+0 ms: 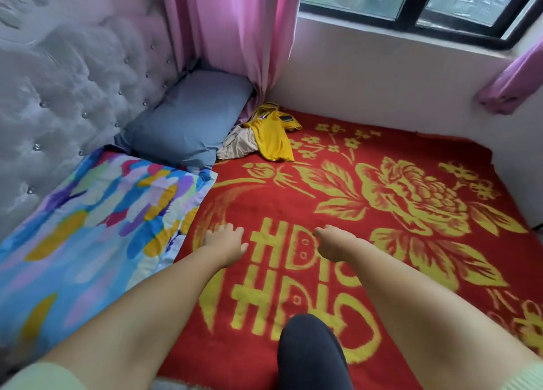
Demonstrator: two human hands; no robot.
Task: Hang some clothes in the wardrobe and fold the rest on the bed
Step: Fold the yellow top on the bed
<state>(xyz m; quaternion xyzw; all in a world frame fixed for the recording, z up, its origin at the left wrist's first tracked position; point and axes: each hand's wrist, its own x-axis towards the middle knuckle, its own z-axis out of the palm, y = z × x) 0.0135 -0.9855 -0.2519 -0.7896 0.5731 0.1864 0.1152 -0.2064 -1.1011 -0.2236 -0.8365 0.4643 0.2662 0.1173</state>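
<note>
A bed covered by a red blanket with yellow flower and letter patterns (338, 184) fills the view. Both bare arms reach forward over it: the left hand (224, 244) hangs above the blanket with loosely bent fingers (235, 231), the right hand (332, 244) droops with its fingers curled under, and neither holds anything. At the bed's far corner, beside a grey-blue pillow (188, 122), lies a crumpled yellow shirt (273, 134) on a cream garment (238, 144). A multicoloured quilt (97, 222) lies along the left edge by the tufted grey headboard (58, 95). A dark-clad knee (311, 354) rests at the near edge.
</note>
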